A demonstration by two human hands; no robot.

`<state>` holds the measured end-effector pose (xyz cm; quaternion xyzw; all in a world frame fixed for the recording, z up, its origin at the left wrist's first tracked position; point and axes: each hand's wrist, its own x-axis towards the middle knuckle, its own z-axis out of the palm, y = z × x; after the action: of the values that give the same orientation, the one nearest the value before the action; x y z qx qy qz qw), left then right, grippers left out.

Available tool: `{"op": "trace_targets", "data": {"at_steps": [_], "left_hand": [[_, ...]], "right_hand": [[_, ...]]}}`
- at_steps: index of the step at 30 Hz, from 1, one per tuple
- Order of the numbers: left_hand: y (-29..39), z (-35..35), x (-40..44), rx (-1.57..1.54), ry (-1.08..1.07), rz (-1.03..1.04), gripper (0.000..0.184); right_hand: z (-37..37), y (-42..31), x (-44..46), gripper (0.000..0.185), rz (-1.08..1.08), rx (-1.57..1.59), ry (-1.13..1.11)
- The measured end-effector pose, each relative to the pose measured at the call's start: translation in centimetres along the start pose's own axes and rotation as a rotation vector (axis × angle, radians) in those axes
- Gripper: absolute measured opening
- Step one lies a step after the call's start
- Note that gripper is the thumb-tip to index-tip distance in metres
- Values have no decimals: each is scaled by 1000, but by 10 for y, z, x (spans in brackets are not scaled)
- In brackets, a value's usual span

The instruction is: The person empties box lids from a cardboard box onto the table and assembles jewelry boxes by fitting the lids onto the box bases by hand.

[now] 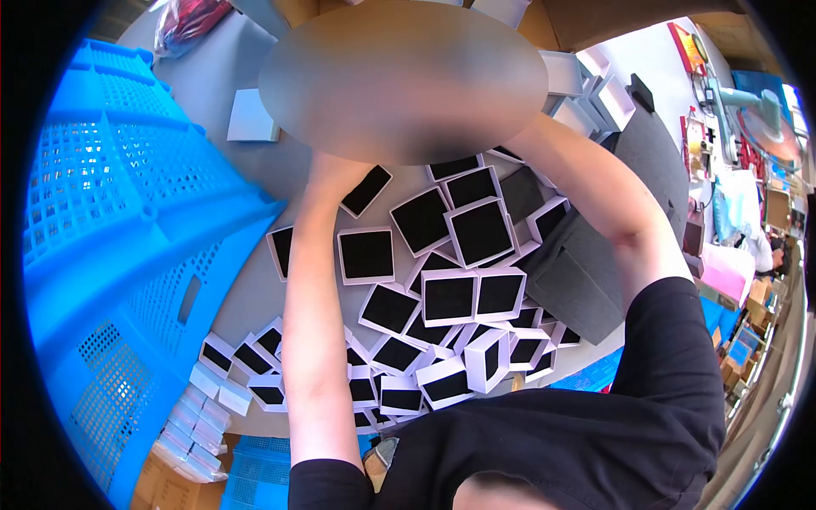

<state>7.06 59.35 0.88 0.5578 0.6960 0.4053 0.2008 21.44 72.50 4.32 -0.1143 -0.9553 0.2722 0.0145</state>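
Note:
My left forearm reaches up across the table, and the wrist of my left hand shows beside a small white box with a black insert. My right forearm comes in from the right. A blurred oval covers both hands, so their fingers and anything they hold are hidden. Many white-edged boxes with black inserts lie between my arms, some stacked or tilted, such as one box on top of others. A closed white box sits left of the blur.
Blue perforated crates stand at the left. Dark grey foam sheets lie under my right arm. More white boxes are at the upper right, near a cardboard box. Small white boxes are stacked at the lower left.

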Motion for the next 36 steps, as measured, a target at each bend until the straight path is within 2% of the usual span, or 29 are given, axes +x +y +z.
{"op": "trace_targets", "data": {"at_steps": [3,6,9,11,12,13,14,15,17,18,19,21,23,24,26,29,32,33,34,36], "left_hand": [[-4,3,2,58,-109,3,89],[-1,-7,4,-1,-75,-21,76],[9,-40,18,757,225,-131,64],[14,-52,28,870,45,-414,57],[14,-57,30,919,-50,-559,54],[2,-53,25,769,51,-438,49],[-22,-40,13,619,144,-317,44],[-35,-33,6,467,231,-198,40],[-20,-35,0,217,157,-161,31],[-9,-36,-4,94,114,-148,27],[4,-40,-7,216,66,-170,25],[28,-49,-9,458,-26,-203,21],[28,-48,-10,519,24,-9,25],[29,-46,-8,544,53,91,29],[47,-28,1,289,-48,136,39],[53,18,20,71,-167,103,60],[44,49,38,54,-284,181,63],[41,58,41,33,-320,159,62],[38,63,43,14,-356,134,61],[34,64,43,-65,-391,55,57]], "right_hand": [[15,1,-4,66,-57,-100,115],[19,-2,-9,67,-47,-114,148],[22,-11,-10,69,-14,-75,95],[25,-31,-14,73,-22,-7,17],[25,-39,-16,68,-9,81,-21],[25,-44,-16,63,1,170,-63],[27,-43,-15,45,-64,122,-34],[15,-41,-9,40,45,140,-42],[-19,-32,13,30,265,188,-69],[-25,-15,27,30,275,57,145],[-30,10,44,32,287,-72,358],[-38,64,85,33,127,-351,579],[-34,91,111,29,-27,-606,875],[-29,105,126,32,-2,-612,790],[-14,126,143,36,49,-619,618],[-31,96,119,36,142,-465,432],[-66,42,61,31,300,-46,836],[-71,44,45,29,360,160,891],[-74,46,30,27,418,371,941],[-71,43,-3,34,623,704,810]]}}
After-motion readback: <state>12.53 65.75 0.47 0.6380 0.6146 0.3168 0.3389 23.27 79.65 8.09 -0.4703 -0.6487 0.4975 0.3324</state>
